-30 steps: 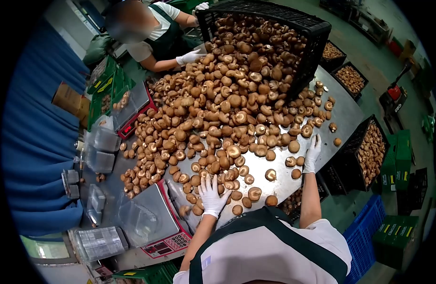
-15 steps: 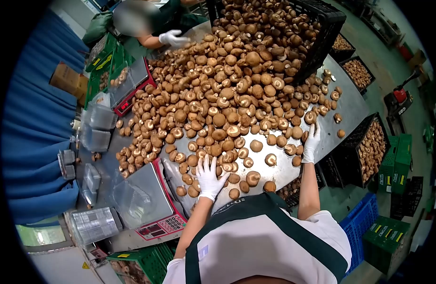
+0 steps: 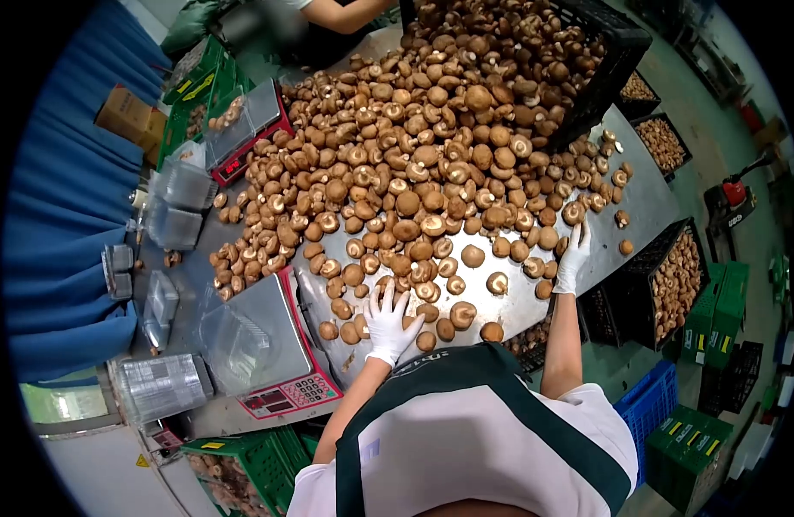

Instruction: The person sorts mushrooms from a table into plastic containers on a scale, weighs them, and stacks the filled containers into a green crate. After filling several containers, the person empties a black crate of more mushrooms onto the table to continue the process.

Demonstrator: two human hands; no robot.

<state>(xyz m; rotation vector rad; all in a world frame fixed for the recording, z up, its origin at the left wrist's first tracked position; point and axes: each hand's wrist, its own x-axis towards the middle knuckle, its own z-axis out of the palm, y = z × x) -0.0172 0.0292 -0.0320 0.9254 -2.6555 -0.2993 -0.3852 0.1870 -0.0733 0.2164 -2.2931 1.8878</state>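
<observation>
A big heap of brown shiitake mushrooms (image 3: 406, 202) spreads over the metal table (image 3: 524, 315). My left hand (image 3: 388, 325), in a white glove, lies with fingers spread at the heap's near edge, touching a few loose mushrooms. At the right side of the table is my right hand (image 3: 573, 260), also gloved, its fingers stretched out along the mushrooms there. Neither hand has closed around a mushroom. Left of my left hand stands a red-framed scale (image 3: 307, 389) with a clear plastic tray (image 3: 233, 340) on its plate.
A tipped black crate (image 3: 599, 69) stands at the far side of the heap. Stacked clear trays (image 3: 164, 392) and a second scale (image 3: 252, 142) are on the left. Mushroom-filled crates (image 3: 675, 280) stand right of the table. Across it, a co-worker's arm (image 3: 345, 13) shows.
The view has shifted slightly. My hands stay in nearly the same places by the mushrooms. The co-worker's gloved hand, seen earlier beside the far heap, has moved out of view.
</observation>
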